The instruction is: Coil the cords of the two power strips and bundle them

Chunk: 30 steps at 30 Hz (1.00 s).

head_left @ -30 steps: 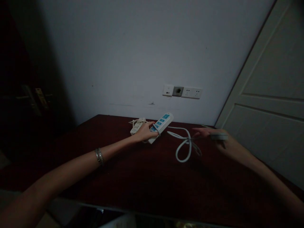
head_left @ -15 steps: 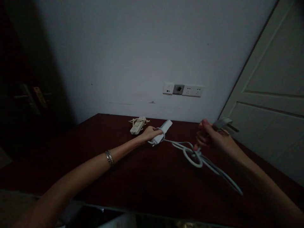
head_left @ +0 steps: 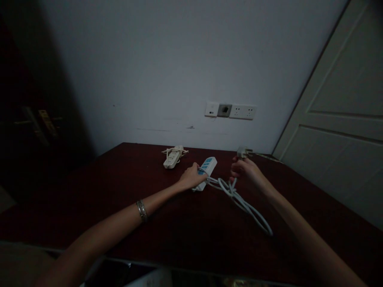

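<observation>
My left hand [head_left: 193, 176] grips a white power strip [head_left: 210, 164] with blue sockets, which lies slanted on the dark red tabletop. A loop of its cord passes round the strip by my fingers. The pale cord [head_left: 239, 199] runs right from the strip in a loosely knotted bundle, its long loop trailing toward the front. My right hand [head_left: 243, 167] is closed round the plug end of this cord, with the plug [head_left: 244, 152] showing above the fingers, prongs to the right. Behind my left hand lies a second, cream power strip [head_left: 173, 156] wrapped in its own cord.
On the wall behind the table [head_left: 143, 239] are a data outlet [head_left: 211, 109], a grey socket [head_left: 224, 110] and a double wall socket [head_left: 242, 112]. A pale panelled door [head_left: 338, 139] stands at the right, a dark door with a handle [head_left: 48, 121] at the left.
My right hand has moved left with the plug, drawing the cord bundle closer to the strip. The strip has turned, its blue socket face now showing more, and my left hand has shifted slightly nearer.
</observation>
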### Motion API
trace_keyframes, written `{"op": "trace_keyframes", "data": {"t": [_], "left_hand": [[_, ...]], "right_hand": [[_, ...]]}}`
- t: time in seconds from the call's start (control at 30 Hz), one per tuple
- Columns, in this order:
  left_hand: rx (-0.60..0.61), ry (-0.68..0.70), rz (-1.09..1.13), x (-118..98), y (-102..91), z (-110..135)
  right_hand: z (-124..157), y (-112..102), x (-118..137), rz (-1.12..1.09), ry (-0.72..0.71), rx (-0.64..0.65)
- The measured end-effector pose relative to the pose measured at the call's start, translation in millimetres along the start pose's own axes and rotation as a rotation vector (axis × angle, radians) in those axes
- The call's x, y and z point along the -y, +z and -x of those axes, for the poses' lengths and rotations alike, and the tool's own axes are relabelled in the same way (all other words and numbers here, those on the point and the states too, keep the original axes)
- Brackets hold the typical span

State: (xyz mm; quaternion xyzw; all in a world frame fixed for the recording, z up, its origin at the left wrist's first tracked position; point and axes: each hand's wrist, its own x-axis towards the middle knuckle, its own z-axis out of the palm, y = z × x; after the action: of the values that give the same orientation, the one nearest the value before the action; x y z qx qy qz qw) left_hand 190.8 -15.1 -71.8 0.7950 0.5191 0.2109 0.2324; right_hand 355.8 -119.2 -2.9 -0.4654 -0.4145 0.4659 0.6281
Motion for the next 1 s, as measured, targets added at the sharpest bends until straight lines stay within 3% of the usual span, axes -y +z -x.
{"op": "trace_keyframes", "data": {"t": [0.17, 0.43, 0.67, 1.0], "left_hand": [[0.054, 0.034, -0.025, 2.5, 1.4, 8.8], [0.136, 0.080, -0.157, -5.8, 6.9, 19.5], [0.165, 0.226, -0.199, -11.8, -1.5, 19.5], [0.249, 0.504, 0.012, -2.9, -25.3, 4.5]], "right_hand": [[-4.1, -10.8, -0.1, -0.160, 0.052, -0.013], [-14.2, -28.8, -4.5, -0.286, -0.126, -0.100], [-14.4, -26.8, -14.0, -0.232, -0.262, -0.111], [-21.8, -35.3, -19.7, 0.044, -0.351, -0.152]]}}
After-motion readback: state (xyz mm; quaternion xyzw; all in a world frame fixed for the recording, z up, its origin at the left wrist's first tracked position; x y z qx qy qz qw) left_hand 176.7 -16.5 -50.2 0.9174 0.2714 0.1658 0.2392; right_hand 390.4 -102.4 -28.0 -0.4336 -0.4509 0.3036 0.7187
